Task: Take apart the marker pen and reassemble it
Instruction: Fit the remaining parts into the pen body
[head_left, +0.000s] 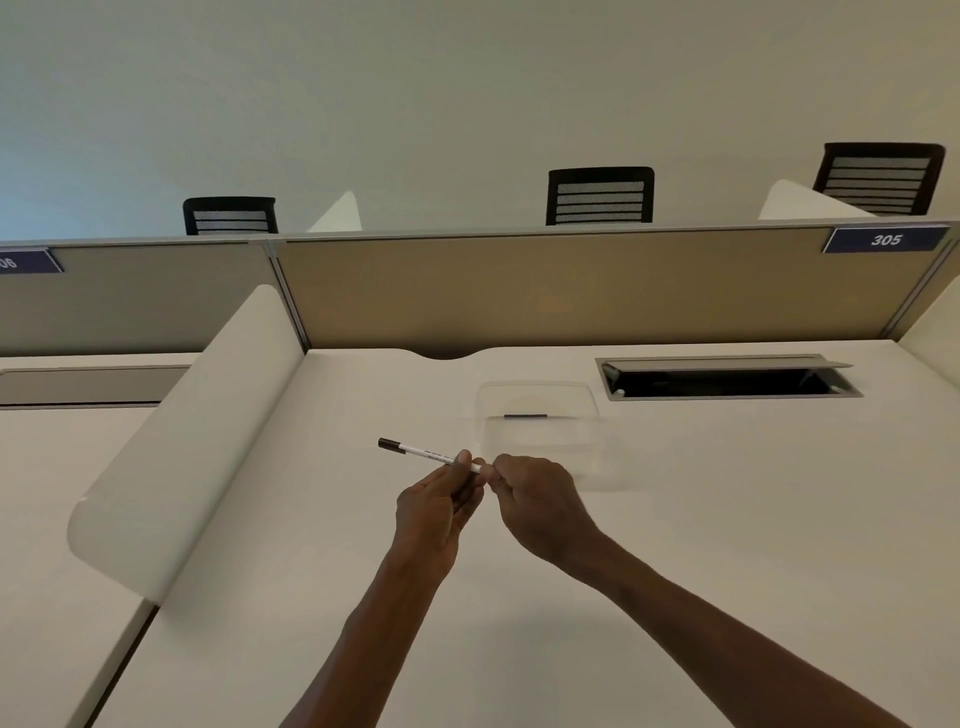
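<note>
White marker pen (427, 455), dark end upper-left, slanted above desk, held.

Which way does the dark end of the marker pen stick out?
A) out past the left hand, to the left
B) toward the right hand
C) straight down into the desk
A: the marker pen's dark end pokes out left of the left hand, away from the right hand.
</note>
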